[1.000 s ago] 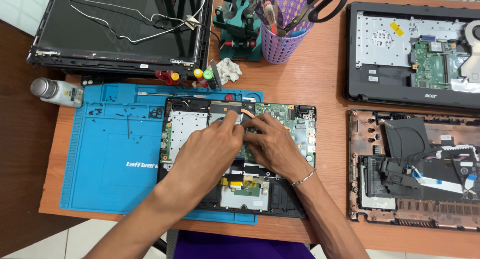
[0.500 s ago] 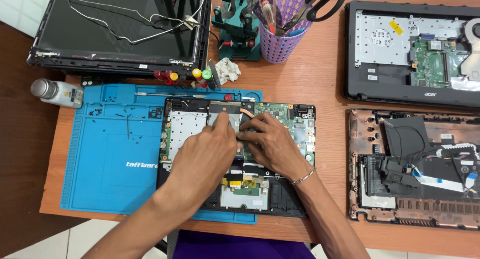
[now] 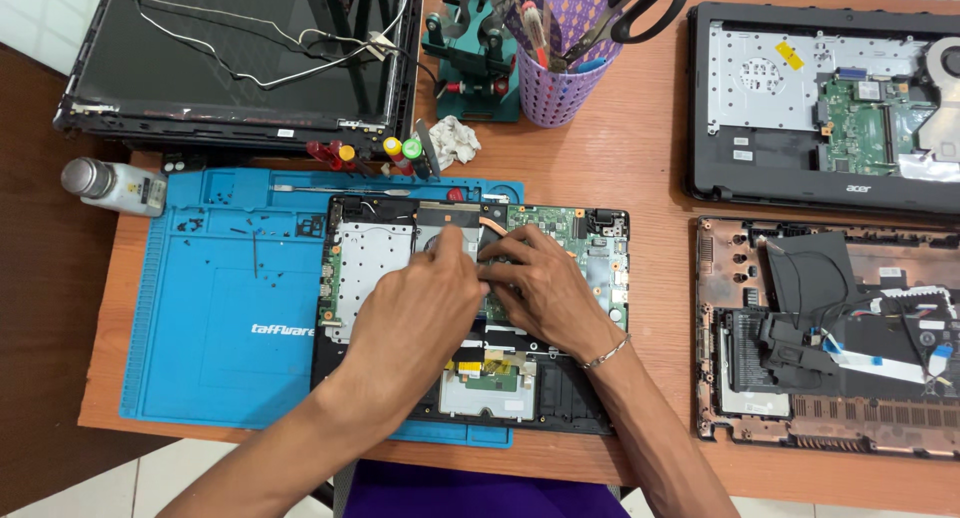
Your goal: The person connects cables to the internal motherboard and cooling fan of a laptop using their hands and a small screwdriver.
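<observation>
Closest to the camera, both hands are down inside an opened laptop base [image 3: 400,268] that sits on the right part of a blue repair mat [image 3: 220,318] on the wooden bench [image 3: 640,168]. The left hand [image 3: 415,308] lies flat-ish over the middle of the base, fingers bunched toward the copper heat pipe [image 3: 492,225]. The right hand [image 3: 540,288], thin bracelet on the wrist, has its fingers curled and meeting the left's fingertips right by the green motherboard [image 3: 560,228]. Can't tell what they're pinching, if anything, since the fingers cover it.

Off to the right, two more stripped laptop shells: a brownish one [image 3: 730,268] nearer and a black one [image 3: 790,178] behind it. Left edge has a small grey bottle [image 3: 110,185]. Further back, a purple mesh tool cup [image 3: 560,78] with scissors, a green clamp stand [image 3: 475,68], and a detached screen panel [image 3: 240,68] with loose wires.
</observation>
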